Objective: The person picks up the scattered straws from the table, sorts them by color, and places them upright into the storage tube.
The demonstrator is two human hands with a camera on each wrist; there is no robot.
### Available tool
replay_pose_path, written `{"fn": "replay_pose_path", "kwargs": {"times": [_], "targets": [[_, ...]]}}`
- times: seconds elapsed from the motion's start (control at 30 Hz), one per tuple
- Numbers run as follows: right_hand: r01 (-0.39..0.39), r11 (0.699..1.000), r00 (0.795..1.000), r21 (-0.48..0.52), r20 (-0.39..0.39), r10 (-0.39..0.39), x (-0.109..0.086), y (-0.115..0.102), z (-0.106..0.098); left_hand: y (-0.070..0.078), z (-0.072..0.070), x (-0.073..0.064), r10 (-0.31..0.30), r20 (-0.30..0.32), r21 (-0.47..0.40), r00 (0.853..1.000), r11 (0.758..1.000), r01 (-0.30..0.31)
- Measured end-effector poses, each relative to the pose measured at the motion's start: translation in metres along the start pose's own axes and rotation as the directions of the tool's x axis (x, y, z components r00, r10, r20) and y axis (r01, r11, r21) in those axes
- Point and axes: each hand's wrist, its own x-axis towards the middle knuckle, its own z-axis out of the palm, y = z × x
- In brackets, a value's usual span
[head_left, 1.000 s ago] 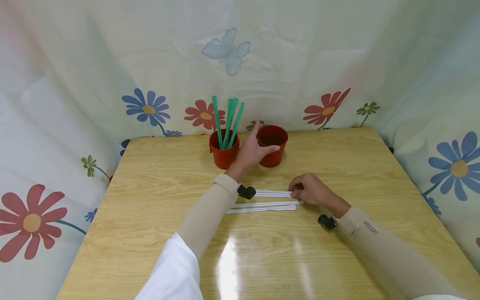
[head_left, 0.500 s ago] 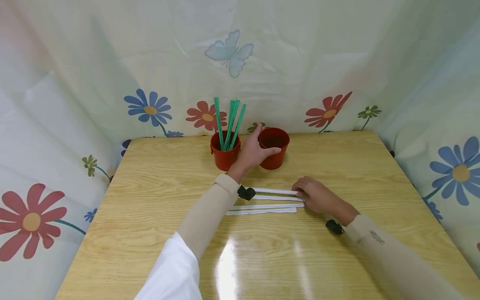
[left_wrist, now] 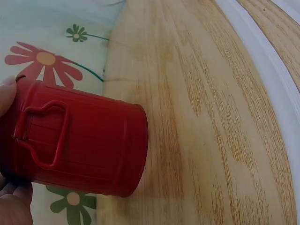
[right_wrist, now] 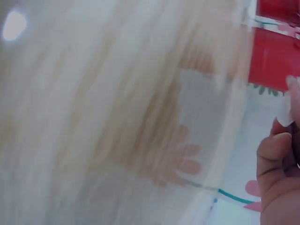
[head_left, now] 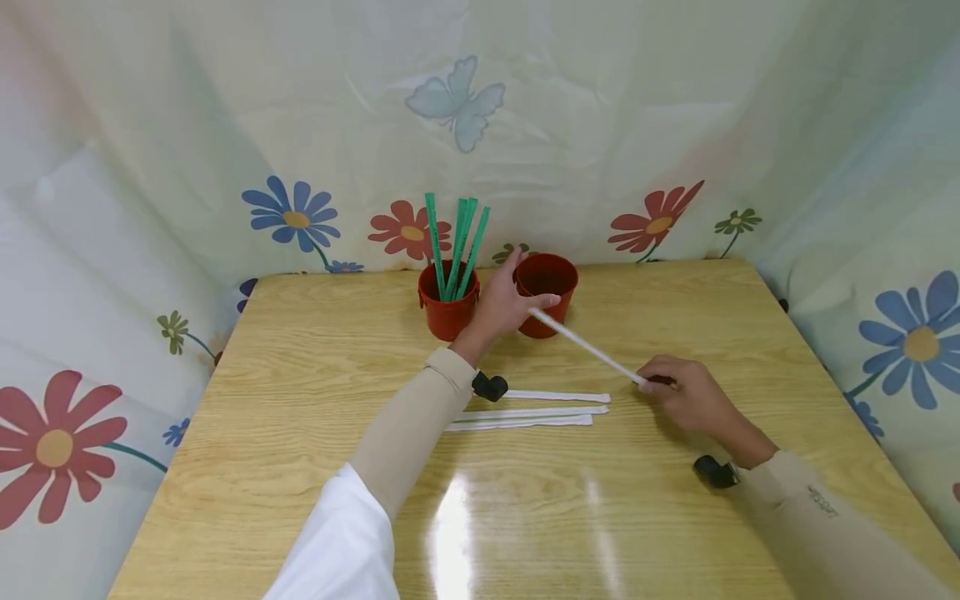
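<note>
Straw point(head_left: 588, 348) up off the bench point(head_left: 315, 367), pinched in your right hand point(head_left: 686, 398), tip nearing the empty pot point(head_left: 547, 293) your left hand point(head_left: 504, 302) grips. Next: lift the tip over its rim. Count: three white straws point(head_left: 536, 410) lying flat, two pots, about four green straws point(head_left: 453, 242).

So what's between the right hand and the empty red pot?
In the head view, only the white strip that the right hand pinches; it slants up toward the empty red pot, which the left hand grips. Bare table lies beneath.
</note>
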Motion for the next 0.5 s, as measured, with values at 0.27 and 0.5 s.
{"fn": "replay_pose_path", "kwargs": {"times": [0.27, 0.5], "targets": [[-0.031, 0.976, 0.981, 0.218, -0.179, 0.071, 0.034, -0.023, -0.004, 0.000, -0.004, -0.001, -0.004, -0.009, 0.000, 1.000, 1.000, 0.004], [-0.037, 0.952, 0.973, 0.305, -0.205, 0.104, 0.081, -0.048, -0.003, 0.001, 0.000, -0.001, -0.001, -0.001, 0.028, 1.000, 1.000, 0.001]]}}
